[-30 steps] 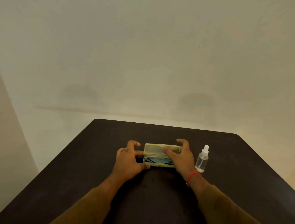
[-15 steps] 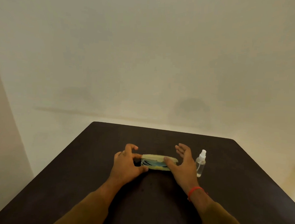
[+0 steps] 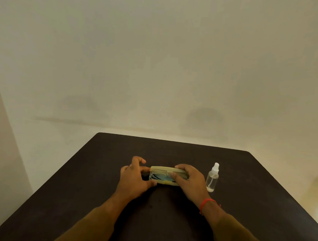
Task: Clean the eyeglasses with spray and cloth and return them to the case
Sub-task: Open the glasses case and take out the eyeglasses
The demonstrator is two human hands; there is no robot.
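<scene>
A translucent yellowish eyeglass case lies on the dark table, its lid lowered. Through its front wall show dark eyeglass arms and a blue cloth. My left hand grips the case's left end, thumb at the front, fingers at the back. My right hand lies over the right end with fingers across the lid and thumb on the front. A small clear spray bottle with a white nozzle stands upright just right of my right hand.
The table's far edge meets a plain pale wall. A red thread band circles my right wrist. Brown sleeves cover both forearms.
The case lid has come down from standing open to lying nearly flat. My right hand moved from behind the lid onto its top. My left hand stayed at the left end.
</scene>
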